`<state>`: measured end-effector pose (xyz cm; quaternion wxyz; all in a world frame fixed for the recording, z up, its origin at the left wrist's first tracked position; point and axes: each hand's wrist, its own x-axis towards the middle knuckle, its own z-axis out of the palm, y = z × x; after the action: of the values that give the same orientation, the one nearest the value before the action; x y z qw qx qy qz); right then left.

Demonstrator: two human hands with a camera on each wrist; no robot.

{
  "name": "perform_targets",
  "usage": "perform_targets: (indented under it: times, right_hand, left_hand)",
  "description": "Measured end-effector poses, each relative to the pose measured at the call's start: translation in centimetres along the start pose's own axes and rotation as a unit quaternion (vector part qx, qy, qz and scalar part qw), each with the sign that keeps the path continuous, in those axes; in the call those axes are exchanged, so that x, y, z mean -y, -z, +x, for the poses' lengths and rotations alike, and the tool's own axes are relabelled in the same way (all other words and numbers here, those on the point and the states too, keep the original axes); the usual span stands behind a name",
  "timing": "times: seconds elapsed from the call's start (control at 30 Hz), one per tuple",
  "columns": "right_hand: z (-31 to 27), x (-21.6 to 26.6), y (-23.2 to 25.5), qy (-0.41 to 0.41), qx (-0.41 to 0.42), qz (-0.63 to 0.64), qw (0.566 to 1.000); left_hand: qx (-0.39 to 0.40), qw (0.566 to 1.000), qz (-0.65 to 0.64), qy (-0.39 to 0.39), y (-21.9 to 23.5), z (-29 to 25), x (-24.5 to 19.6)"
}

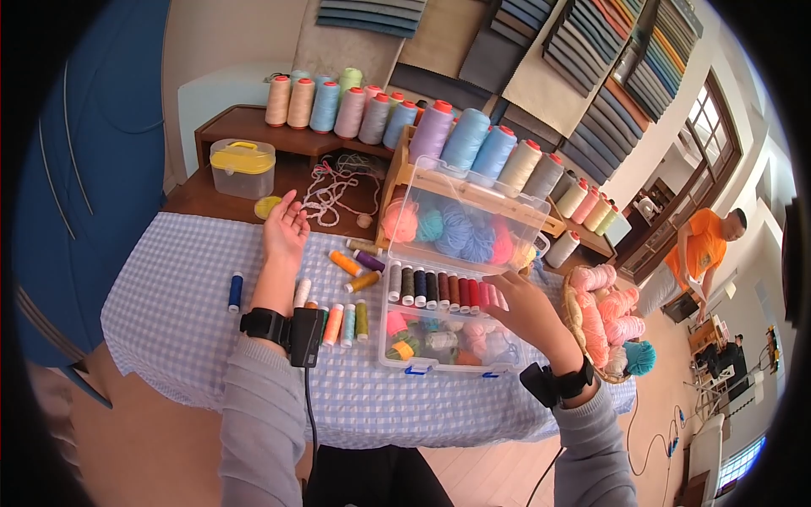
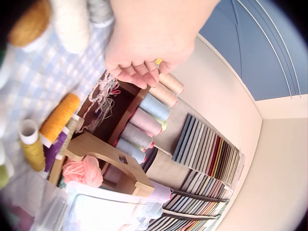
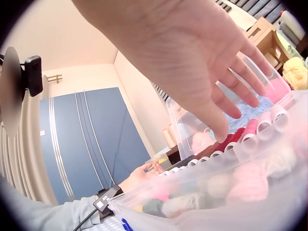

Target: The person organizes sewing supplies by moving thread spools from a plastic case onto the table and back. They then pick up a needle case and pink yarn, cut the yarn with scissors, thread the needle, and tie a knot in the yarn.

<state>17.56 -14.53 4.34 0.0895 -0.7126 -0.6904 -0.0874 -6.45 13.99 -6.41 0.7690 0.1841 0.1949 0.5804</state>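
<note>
1. you are holding your left hand (image 1: 285, 228) palm up above the far left edge of the blue-and-white checked cloth (image 1: 173, 283); its fingers are curling loosely and gripping nothing.
2. you are reaching your right hand (image 1: 524, 311) over the right end of the row of small cylindrical thread spools (image 1: 431, 290), with its fingers spreading apart and pinching nothing; whether a fingertip is touching a spool, you cannot tell from these views.
3. that row is sitting in the far compartment of the clear plastic box (image 1: 439, 367), running from grey and dark tones on the left through reds to pink on the right.
4. balls of soft, colourful yarn (image 1: 477, 336) are filling the near compartment, and the transparent lid (image 1: 470, 260) is standing open at the far side.
5. between your left forearm and the box, an orange thread spool (image 1: 345, 263), a purple thread spool (image 1: 368, 260) and a mustard thread spool (image 1: 363, 281) are lying on the cloth; a dark blue thread spool (image 1: 236, 291) is lying left of that forearm.
6. just right of the box, a woven basket (image 1: 576, 325) is holding coral, pink and teal yarn.
</note>
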Motion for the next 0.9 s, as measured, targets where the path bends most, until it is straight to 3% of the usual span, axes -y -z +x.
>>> perform_targets:
  times: [0.27, 0.43, 0.67, 0.9]
  right_hand:
    - [1.6, -1.1, -1.6, 0.053, 0.025, 0.045, 0.997]
    - [2.7, -2.0, -1.7, -0.021, 0.125, 0.132, 0.983]
    - [3.1, -2.9, -1.7, 0.002, 0.146, 0.117, 0.982]
    - [3.5, -2.1, -0.7, -0.055, 0.196, 0.11, 0.973]
  left_hand:
    - [0.006, 1.0, -0.005, 0.0, 0.2, 0.2, 0.0]
    - [-0.002, 1.0, -0.003, 0.002, 0.0, 0.0, 0.0]
    - [-0.01, 1.0, -0.014, 0.001, -0.2, -0.3, -0.1]
    - [-0.004, 1.0, -0.014, 0.002, -0.2, -0.4, -0.1]
